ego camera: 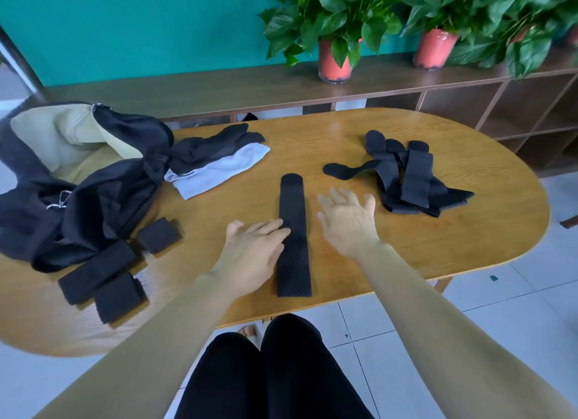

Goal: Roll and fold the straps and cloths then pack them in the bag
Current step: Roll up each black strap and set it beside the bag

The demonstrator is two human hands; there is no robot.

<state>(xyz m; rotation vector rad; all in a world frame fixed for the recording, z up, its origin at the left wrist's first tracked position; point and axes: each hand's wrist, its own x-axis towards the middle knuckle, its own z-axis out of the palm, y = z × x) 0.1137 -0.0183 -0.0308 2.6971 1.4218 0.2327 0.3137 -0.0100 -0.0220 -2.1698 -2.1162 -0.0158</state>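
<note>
A long black perforated strap (294, 231) lies flat and straight on the wooden table (469, 231), running away from me. My left hand (253, 249) rests on its left edge with straight fingers. Just right of the strap, my right hand (347, 221) hovers open and holds nothing. A heap of loose black straps (406, 174) lies at the right. Three rolled or folded black straps (106, 278) sit near the front left. Black and white cloths (215, 162) lie at the back, beside the open black bag (78, 181) with its beige lining.
Behind the table runs a dark wooden shelf unit (469, 87) carrying potted plants in red pots (333, 59). The table's front edge is close to my knees (269, 371). White floor tiles show on the right.
</note>
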